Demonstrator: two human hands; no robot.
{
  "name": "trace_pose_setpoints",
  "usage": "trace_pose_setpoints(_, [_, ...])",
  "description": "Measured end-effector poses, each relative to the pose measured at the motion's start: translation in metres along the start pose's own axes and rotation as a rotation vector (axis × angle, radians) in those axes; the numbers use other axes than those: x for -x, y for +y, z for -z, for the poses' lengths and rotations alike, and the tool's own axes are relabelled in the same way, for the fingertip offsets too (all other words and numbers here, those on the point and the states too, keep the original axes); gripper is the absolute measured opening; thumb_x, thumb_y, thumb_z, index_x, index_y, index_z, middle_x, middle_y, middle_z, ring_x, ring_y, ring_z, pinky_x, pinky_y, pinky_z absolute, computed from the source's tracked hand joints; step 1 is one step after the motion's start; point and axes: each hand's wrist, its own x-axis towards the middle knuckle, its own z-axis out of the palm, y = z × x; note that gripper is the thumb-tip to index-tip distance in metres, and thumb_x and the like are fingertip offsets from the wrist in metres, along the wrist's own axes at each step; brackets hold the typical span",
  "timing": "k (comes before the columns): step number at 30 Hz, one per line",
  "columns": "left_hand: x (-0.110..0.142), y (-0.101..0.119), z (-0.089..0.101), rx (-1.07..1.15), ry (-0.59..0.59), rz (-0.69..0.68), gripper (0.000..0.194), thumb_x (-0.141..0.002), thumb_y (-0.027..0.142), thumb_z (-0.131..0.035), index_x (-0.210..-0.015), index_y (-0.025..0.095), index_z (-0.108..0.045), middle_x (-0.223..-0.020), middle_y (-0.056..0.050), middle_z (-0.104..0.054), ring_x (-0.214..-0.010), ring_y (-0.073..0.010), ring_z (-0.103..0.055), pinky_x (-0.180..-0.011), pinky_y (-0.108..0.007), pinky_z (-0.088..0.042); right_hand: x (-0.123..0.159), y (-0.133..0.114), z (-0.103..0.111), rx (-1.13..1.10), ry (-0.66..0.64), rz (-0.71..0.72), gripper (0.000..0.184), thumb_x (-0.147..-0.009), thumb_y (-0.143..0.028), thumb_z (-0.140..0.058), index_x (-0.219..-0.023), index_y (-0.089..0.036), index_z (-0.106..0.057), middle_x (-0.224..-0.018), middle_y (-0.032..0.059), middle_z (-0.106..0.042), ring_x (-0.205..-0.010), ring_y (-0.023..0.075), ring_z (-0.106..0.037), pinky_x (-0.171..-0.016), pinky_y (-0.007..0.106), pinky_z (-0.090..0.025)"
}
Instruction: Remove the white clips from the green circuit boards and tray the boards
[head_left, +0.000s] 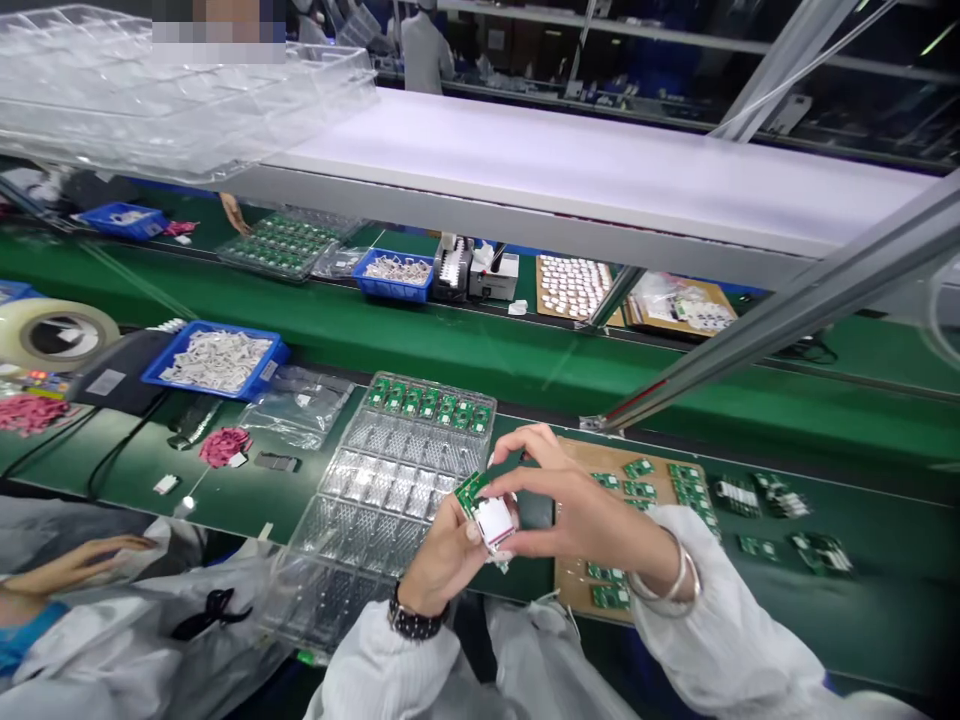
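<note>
My left hand (439, 565) holds a green circuit board (470, 491) up over the table, its fingers closed round the lower edge. A white square part (495, 521) lies against the board; whether it is fixed on cannot be told. My right hand (577, 505) grips the same piece from the right, thumb below and a finger on top. Below and to the left is a clear plastic tray (390, 468) with a row of green boards (428, 403) in its far end. Right of my hands, a brown cardboard sheet (574, 460) carries several green boards.
Loose boards (821, 552) lie on the table at the right. A blue bin (281, 350) of white parts, a pink pile (225, 446) and a tape roll (22, 335) are on the left. A metal post (697, 370) slants overhead. A co-worker's hand (82, 562) rests at the left.
</note>
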Motion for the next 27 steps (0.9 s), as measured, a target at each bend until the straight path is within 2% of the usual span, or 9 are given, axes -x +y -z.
trace_pose_setpoints(4, [-0.004, -0.009, -0.011, 0.018, -0.047, -0.005, 0.048, -0.049, 0.044, -0.087, -0.080, 0.014, -0.065, -0.072, -0.004, -0.062, -0.064, -0.0149, -0.057, -0.053, -0.022, -0.042, 0.008, -0.001, 0.009, -0.003, 0.005, 0.005, 0.039, -0.064, -0.019, -0.083, -0.098, -0.016, -0.063, -0.111, 0.0012, -0.039, -0.110, 0.0096, -0.033, -0.104, 0.024, -0.029])
trace_pose_setpoints(9, [-0.006, -0.016, -0.017, 0.037, -0.115, -0.026, 0.045, -0.054, 0.044, -0.085, -0.082, 0.015, -0.066, -0.072, -0.004, -0.062, -0.062, -0.0127, -0.055, -0.053, -0.022, -0.041, 0.012, -0.002, 0.016, -0.010, 0.012, 0.037, 0.031, -0.070, -0.019, -0.080, -0.095, -0.015, -0.063, -0.111, 0.0009, -0.040, -0.110, 0.0094, -0.033, -0.102, 0.023, -0.027])
trace_pose_setpoints(14, [-0.006, -0.018, -0.019, 0.040, -0.101, -0.035, 0.045, -0.055, 0.045, -0.084, -0.083, 0.015, -0.065, -0.072, -0.003, -0.061, -0.061, -0.0132, -0.054, -0.053, -0.022, -0.039, 0.012, 0.000, 0.018, -0.027, 0.020, 0.051, 0.029, -0.072, -0.018, -0.078, -0.096, -0.014, -0.062, -0.109, 0.0011, -0.041, -0.108, 0.0088, -0.034, -0.098, 0.021, -0.030])
trace_pose_setpoints(19, [-0.007, -0.019, -0.019, 0.041, -0.109, -0.055, 0.045, -0.056, 0.046, -0.083, -0.084, 0.016, -0.066, -0.073, -0.005, -0.064, -0.070, -0.0185, -0.060, -0.056, -0.024, -0.039, 0.012, 0.004, 0.018, -0.043, 0.008, 0.079, 0.023, -0.080, -0.022, -0.073, -0.097, -0.014, -0.061, -0.109, 0.0019, -0.041, -0.109, 0.0095, -0.034, -0.096, 0.022, -0.032])
trace_pose_setpoints(23, [-0.005, -0.020, -0.016, 0.046, -0.072, -0.089, 0.046, -0.054, 0.045, -0.084, -0.082, 0.013, -0.066, -0.073, -0.005, -0.065, -0.068, -0.0158, -0.059, -0.058, -0.023, -0.041, 0.011, 0.005, 0.014, -0.094, -0.004, 0.086, 0.022, -0.083, -0.021, -0.071, -0.100, -0.015, -0.060, -0.109, 0.0013, -0.041, -0.109, 0.0100, -0.035, -0.096, 0.023, -0.031])
trace_pose_setpoints(27, [-0.001, -0.023, -0.004, 0.080, -0.005, -0.141, 0.048, -0.053, 0.044, -0.085, -0.084, 0.014, -0.066, -0.074, -0.004, -0.065, -0.066, -0.0142, -0.059, -0.059, -0.022, -0.043, 0.002, 0.003, 0.009, -0.146, -0.022, 0.109, 0.021, -0.084, -0.016, -0.068, -0.102, -0.014, -0.058, -0.107, 0.0016, -0.043, -0.108, 0.0107, -0.036, -0.095, 0.024, -0.031])
